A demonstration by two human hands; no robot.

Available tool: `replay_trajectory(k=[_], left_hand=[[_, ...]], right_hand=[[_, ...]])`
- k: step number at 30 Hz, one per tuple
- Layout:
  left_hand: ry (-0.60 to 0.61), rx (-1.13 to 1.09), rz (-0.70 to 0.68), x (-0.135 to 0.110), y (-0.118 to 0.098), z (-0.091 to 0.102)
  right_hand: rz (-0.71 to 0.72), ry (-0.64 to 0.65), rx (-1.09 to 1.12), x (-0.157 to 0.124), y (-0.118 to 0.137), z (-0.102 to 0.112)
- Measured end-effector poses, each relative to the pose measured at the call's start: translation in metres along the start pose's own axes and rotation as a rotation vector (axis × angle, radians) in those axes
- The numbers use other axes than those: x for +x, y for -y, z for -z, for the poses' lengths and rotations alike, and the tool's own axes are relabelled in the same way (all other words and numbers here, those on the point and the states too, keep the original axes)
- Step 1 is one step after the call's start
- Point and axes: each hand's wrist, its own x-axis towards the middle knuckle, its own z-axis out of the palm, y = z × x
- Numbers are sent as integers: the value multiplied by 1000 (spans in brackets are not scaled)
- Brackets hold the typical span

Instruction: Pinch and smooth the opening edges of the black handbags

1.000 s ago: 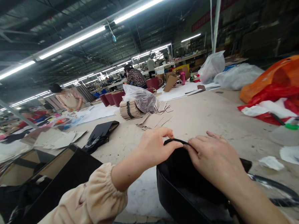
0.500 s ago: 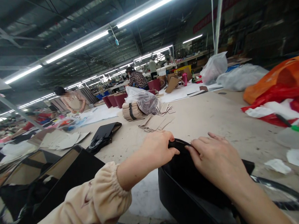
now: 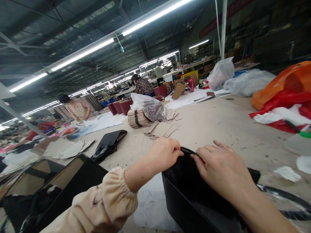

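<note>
The black bag (image 3: pixel 191 198) stands open at the near edge of the bench (image 3: pixel 224 126), and both hands meet at its far rim. The left hand (image 3: pixel 164 154) is clenched on that rim, its fingers curled over the edge; the right hand (image 3: pixel 222 170) lies just beside it, fingers pinching the same rim from the inside. The step in hand looks like pressing or folding the rim edge into shape. Working further along the rim would call for a firm pinch with both hands close together. Beyond the bag lie cardboard pieces (image 3: pixel 161 129).
</note>
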Motion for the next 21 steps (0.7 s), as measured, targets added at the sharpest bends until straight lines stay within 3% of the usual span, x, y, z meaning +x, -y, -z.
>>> replay_trajectory(k=[21], left_hand=[[-76, 133, -3, 9, -2, -10]], right_hand=[[-3, 11, -53, 1, 2, 0]])
